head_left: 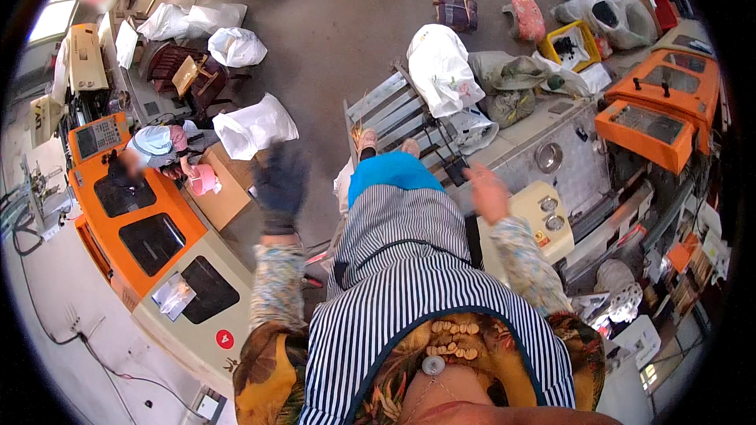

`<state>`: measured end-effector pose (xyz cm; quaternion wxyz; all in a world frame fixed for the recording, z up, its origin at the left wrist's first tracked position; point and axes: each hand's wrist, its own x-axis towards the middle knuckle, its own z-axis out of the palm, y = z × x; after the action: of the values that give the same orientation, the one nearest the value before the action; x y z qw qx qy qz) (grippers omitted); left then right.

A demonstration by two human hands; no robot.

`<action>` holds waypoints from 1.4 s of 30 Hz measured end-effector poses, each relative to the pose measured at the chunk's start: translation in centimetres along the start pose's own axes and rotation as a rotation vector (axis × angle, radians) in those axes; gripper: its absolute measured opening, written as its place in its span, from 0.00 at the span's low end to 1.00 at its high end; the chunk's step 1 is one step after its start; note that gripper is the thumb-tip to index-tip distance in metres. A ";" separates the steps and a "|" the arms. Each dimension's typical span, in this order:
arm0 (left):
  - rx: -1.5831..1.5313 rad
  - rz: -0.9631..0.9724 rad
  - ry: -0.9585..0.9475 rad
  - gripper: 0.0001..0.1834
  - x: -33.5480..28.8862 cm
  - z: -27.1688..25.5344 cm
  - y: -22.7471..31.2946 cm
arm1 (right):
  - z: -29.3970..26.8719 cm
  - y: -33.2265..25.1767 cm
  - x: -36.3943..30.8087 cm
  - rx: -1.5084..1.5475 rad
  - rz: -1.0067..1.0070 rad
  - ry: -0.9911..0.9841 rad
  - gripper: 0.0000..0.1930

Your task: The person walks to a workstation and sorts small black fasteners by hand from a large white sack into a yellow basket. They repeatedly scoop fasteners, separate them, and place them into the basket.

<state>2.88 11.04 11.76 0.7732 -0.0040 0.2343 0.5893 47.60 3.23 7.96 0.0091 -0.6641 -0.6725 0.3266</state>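
Observation:
My left hand [281, 189], in a dark glove, hangs in the air left of my striped apron [409, 228]. It is smeared by motion, so its fingers do not show clearly, and nothing can be made out in it. My bare right hand [487, 193] is raised on the right, fingers apart and nothing seen in them. Closest to it is a cream machine housing [529, 230] with two round metal knobs; whether they touch I cannot tell. A slatted metal platform [383, 102] lies by my feet, with a full white sack [442, 71] on its far end.
An orange and cream machine [153, 240] stands on the left, where another person [157, 149] bends beside a pink container [206, 179] on cardboard [224, 197]. White sacks [256, 126] lie on the floor. To the right are an orange machine [669, 90] and a yellow crate [584, 31].

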 end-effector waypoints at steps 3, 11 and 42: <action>0.619 0.262 0.464 0.24 -3.7 -9.0 8.8 | -0.9 15.1 -5.2 -0.024 0.259 0.120 0.23; 0.837 -0.223 1.020 0.23 -4.2 -20.7 7.0 | 4.2 24.7 -3.9 0.401 0.566 0.287 0.17; 1.030 -0.143 0.611 0.20 17.3 -59.1 9.4 | 36.1 20.2 36.8 0.590 0.386 0.011 0.20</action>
<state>-23.42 12.97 -44.65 0.6111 0.1861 0.7001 0.3189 45.05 18.97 -45.05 0.1422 -0.7494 -0.4112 0.4990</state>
